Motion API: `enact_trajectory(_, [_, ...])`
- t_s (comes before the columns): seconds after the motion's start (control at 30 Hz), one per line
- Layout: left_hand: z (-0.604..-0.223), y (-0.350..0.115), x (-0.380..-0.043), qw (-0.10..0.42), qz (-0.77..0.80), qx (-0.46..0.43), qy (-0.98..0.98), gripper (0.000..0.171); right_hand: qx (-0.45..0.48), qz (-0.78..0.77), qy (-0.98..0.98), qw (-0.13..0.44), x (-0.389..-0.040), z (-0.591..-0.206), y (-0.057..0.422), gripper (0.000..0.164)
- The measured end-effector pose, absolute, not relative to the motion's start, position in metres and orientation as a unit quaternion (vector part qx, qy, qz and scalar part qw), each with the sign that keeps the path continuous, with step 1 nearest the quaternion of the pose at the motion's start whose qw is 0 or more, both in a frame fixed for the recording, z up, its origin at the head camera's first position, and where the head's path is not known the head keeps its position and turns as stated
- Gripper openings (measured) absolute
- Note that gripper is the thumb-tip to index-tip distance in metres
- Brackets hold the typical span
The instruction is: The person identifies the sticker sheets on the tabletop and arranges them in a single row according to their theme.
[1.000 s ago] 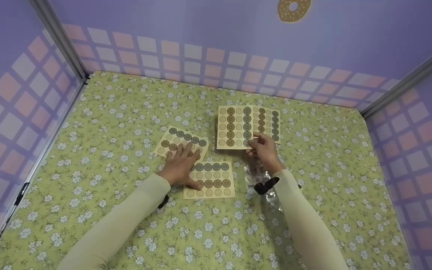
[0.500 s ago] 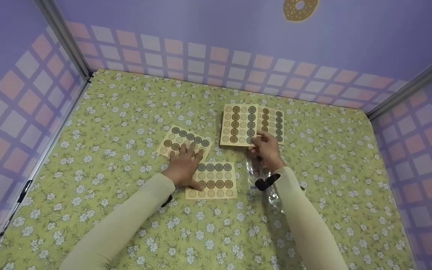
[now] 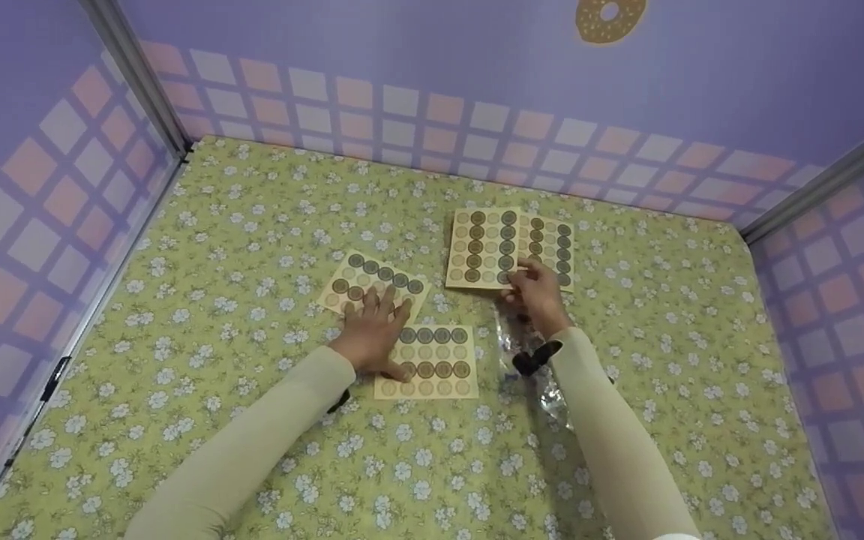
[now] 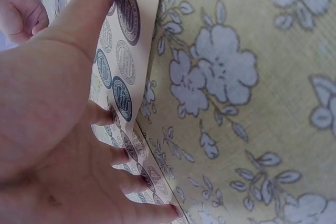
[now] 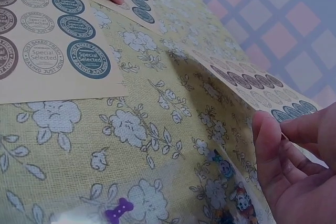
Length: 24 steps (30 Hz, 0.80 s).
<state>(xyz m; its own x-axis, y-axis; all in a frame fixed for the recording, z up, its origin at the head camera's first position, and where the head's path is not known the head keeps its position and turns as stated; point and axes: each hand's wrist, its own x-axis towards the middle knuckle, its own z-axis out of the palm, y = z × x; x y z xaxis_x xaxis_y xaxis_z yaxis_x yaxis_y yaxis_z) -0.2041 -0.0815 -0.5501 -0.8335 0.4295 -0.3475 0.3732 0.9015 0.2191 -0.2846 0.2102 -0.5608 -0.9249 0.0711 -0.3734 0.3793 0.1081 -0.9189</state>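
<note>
Long cream sleeves (image 3: 248, 442), black wrist straps (image 3: 528, 364), bare hands (image 3: 370, 331)

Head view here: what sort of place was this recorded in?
Probably a small booth set up for recording, rather than an ordinary room: purple walls with printed squares stand on three sides, grey posts join them at the far corners, and a floral cloth covers the work surface.

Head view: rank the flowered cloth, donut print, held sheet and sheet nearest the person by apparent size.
1. Flowered cloth
2. Held sheet and nearest sheet: too alike to rank; left hand covers part of the latter
3. Donut print
</note>
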Motion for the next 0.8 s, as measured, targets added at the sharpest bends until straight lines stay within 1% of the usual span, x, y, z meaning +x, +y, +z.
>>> enact_trajectory(0.1, [-0.549, -0.081, -0.204, 0.203, 0.07, 0.21, 0.954, 0.123, 0.153, -0.643, 0.741, 0.114, -0.287, -0.56, 0.209, 0.033])
enact_trajectory(0.3, [-0.547, -0.081, -0.205, 0.209, 0.063, 0.213, 0.952, 0.121, 0.159, -0.644, 0.741, 0.101, -0.294, -0.562, 0.208, 0.033])
enact_trajectory(0.5, [-0.548, -0.081, -0.204, 0.201, 0.066, 0.217, 0.953, 0.121, 0.17, -0.634, 0.746, 0.113, -0.299, -0.562, 0.208, 0.033])
enact_trajectory(0.63, [-0.548, -0.081, -0.204, 0.199, 0.07, 0.217, 0.953, 0.121, 0.176, -0.614, 0.759, 0.123, -0.301, -0.561, 0.207, 0.037])
enact_trajectory(0.8, [-0.548, -0.082, -0.204, 0.2, 0.067, 0.214, 0.954, 0.122, 0.181, -0.607, 0.765, 0.117, -0.303, -0.559, 0.206, 0.046])
